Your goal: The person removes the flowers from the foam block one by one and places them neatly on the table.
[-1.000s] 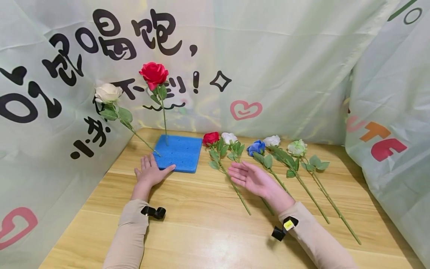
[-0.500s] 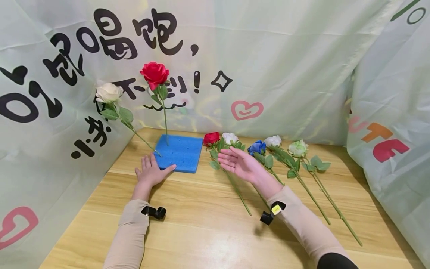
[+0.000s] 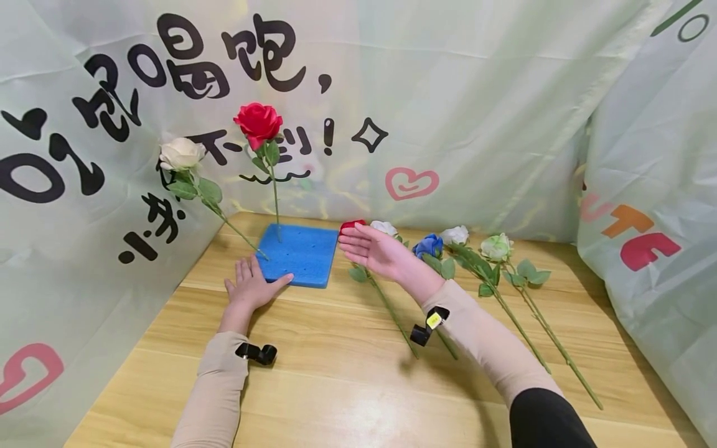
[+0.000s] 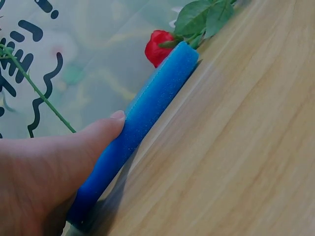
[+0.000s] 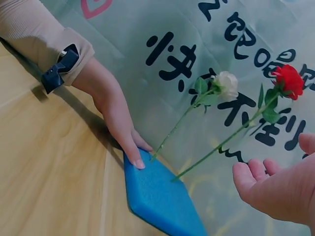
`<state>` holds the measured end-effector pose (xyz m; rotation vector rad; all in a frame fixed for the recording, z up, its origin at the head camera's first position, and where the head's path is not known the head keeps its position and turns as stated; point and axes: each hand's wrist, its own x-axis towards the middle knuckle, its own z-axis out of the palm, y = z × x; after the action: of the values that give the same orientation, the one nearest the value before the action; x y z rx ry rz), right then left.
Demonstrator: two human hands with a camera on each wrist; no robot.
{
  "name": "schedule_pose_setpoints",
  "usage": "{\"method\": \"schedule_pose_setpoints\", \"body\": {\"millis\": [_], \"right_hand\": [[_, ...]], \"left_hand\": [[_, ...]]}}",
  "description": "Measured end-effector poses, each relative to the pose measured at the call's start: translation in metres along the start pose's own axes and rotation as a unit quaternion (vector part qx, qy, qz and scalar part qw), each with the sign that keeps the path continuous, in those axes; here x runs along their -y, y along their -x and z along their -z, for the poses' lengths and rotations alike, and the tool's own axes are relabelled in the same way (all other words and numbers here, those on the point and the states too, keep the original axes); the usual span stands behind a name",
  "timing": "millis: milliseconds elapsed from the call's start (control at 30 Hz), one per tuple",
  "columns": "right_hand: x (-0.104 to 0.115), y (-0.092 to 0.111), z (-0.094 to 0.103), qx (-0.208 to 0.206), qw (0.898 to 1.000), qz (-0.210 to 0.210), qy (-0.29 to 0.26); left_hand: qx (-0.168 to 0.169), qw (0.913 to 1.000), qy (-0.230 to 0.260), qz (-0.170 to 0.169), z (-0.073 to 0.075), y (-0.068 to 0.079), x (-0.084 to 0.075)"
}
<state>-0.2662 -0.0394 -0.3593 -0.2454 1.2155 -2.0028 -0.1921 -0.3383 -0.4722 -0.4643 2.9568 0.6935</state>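
Blue board (image 3: 299,256) is flat, squarish and pitted.

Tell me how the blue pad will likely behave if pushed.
The blue pad is probably light, its speckled side looking like foam. Lying flat, it would likely slide rather than roll. The white rose stuck in it might sway, its thin stem leaning past the edge.

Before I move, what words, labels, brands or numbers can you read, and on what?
"喝饱," on the backdrop; characters left of it uncertain.
"快…不到!" below, partly hidden by the leaning white rose and standing red rose.
"UTE" on the right curtain.
Yellow label on the right wrist camera: too small to read.
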Motion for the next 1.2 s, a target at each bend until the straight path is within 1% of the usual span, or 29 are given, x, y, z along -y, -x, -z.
{"method": "schedule_pose_setpoints", "body": {"millis": [200,400,600,800,967,1200], "right_hand": [[0.001,-0.017,-0.015,-0.014,1.0,-0.006,0.004],[-0.001,-0.038,-0.025,-0.03,0.999,-0.008,0.019],[-0.003,-0.06,-0.031,-0.042,0.999,0.001,0.002],[-0.008,-0.083,-0.037,-0.046,0.999,0.008,0.011],[-0.011,-0.099,-0.04,-0.051,0.998,0.021,0.003],[-0.016,-0.119,-0.049,-0.061,0.997,0.031,0.028]], "left_hand": [[0.001,1.0,-0.003,0.005,-0.001,0.0,-0.001],[0.001,1.0,-0.008,0.005,-0.001,-0.002,-0.001],[0.001,0.9999,-0.009,0.005,-0.001,-0.002,-0.001],[0.003,0.9999,-0.006,0.007,0.0,-0.001,-0.002],[0.003,0.9999,-0.007,0.009,0.0,-0.001,-0.002],[0.002,0.9998,-0.013,0.015,-0.002,-0.003,0.0]]}}
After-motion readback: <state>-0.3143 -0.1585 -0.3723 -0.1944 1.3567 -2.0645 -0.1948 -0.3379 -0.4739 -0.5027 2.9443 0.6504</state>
